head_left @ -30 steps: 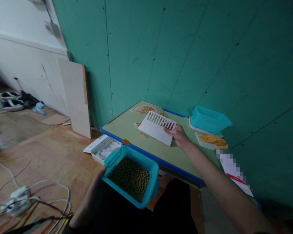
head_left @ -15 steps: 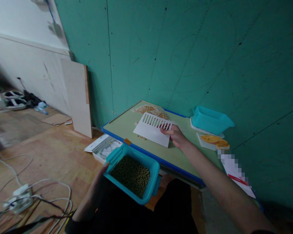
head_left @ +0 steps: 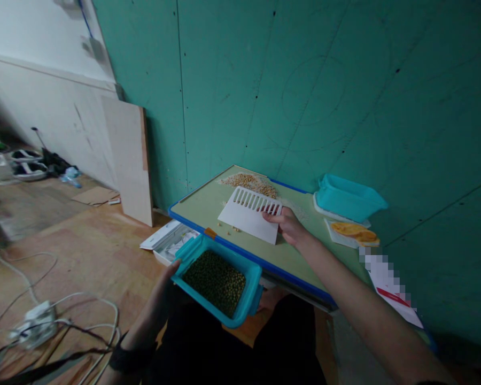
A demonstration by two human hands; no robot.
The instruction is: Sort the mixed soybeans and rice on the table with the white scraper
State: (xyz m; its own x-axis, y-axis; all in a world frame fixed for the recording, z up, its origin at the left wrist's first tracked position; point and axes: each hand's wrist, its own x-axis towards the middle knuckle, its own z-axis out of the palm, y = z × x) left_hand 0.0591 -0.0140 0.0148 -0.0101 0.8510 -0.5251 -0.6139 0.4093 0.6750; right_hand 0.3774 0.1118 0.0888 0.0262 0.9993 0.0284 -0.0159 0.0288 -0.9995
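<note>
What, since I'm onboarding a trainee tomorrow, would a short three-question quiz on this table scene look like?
1. True or false: the left hand holds a blue tub filled with green beans.
2. What does the right hand hold? A) a slotted white card B) a tray of orange pieces C) a power strip
3. Fill in: the pale beans lie piled on the table between the card and the green ____.
Key: 1 true; 2 A; 3 wall.
</note>
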